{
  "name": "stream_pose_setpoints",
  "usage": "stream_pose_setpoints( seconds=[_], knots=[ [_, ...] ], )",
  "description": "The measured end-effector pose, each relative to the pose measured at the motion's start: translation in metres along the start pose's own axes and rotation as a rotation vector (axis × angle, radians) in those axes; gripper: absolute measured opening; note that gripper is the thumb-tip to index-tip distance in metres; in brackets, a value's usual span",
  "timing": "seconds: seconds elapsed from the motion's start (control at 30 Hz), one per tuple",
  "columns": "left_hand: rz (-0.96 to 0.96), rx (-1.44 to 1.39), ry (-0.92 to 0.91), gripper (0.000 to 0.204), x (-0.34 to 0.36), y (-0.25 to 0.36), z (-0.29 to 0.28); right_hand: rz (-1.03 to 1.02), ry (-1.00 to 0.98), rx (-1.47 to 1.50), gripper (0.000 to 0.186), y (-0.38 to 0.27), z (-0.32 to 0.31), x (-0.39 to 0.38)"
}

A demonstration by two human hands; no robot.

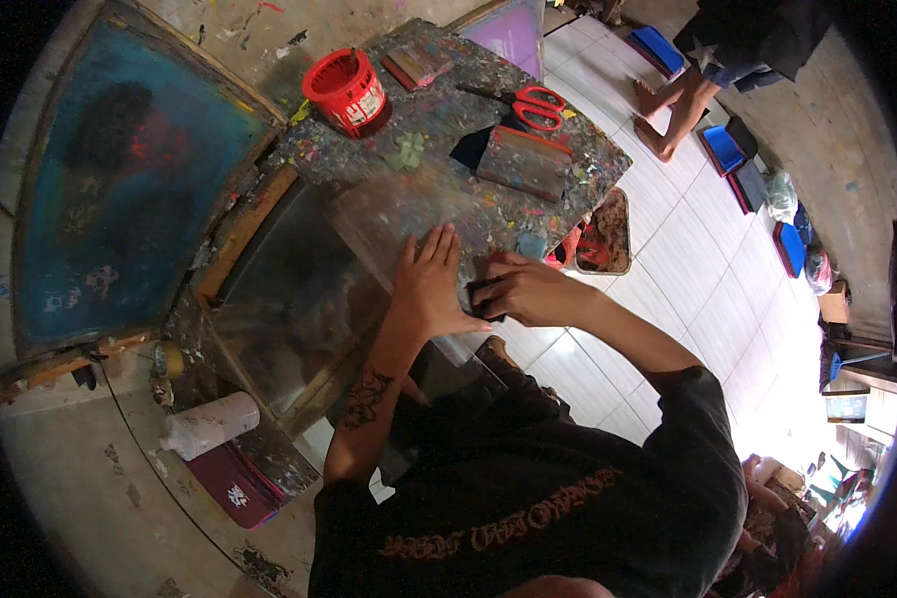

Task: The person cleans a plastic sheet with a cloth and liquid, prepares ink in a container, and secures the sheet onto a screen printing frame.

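Note:
My left hand (429, 279) lies flat, fingers together, on a clear plastic sheet (394, 214) spread over the paint-stained table (588, 149). Just right of it, my right hand (528, 289) is closed on a small black block (485, 296) pressed against the sheet's near edge. Both forearms come up from my dark shirt at the bottom of the view.
A red bucket (347, 92), red-handled scissors (536, 106), a wooden squeegee (524, 162) and a small block (416, 64) lie on the table. A large blue-stained screen frame (120, 179) stands at left, a white bottle (209, 424) below it. Another person's bare legs (673, 110) stand on the tiled floor.

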State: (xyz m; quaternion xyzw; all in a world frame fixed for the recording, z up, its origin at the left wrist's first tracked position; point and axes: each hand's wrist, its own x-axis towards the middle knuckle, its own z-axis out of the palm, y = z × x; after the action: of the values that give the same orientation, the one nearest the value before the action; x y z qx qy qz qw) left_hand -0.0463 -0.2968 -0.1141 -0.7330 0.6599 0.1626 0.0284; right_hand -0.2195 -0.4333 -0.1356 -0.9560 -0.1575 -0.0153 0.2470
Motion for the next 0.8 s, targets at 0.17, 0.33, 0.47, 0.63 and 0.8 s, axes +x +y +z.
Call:
stream_pose_setpoints(
  seconds=[0.17,0.33,0.47,0.63,0.8],
  knots=[
    [0.002,0.001,-0.011,0.14,0.001,-0.001,0.0,0.31,0.329,-0.358,0.025,0.0,0.003,-0.008],
    [0.002,0.006,-0.023,0.139,0.001,-0.001,0.001,0.238,0.264,-0.29,0.025,-0.004,0.016,-0.013],
    [-0.003,-0.001,-0.019,0.138,0.0,-0.001,0.003,0.316,0.329,-0.357,0.021,-0.007,0.017,-0.007],
    [-0.003,0.016,-0.041,0.139,0.001,0.0,0.001,0.135,0.242,-0.188,0.018,-0.012,0.015,-0.007],
    [-0.01,0.059,-0.1,0.139,0.003,0.001,-0.001,0.347,0.315,-0.282,0.026,-0.004,0.019,-0.015]
  ],
)
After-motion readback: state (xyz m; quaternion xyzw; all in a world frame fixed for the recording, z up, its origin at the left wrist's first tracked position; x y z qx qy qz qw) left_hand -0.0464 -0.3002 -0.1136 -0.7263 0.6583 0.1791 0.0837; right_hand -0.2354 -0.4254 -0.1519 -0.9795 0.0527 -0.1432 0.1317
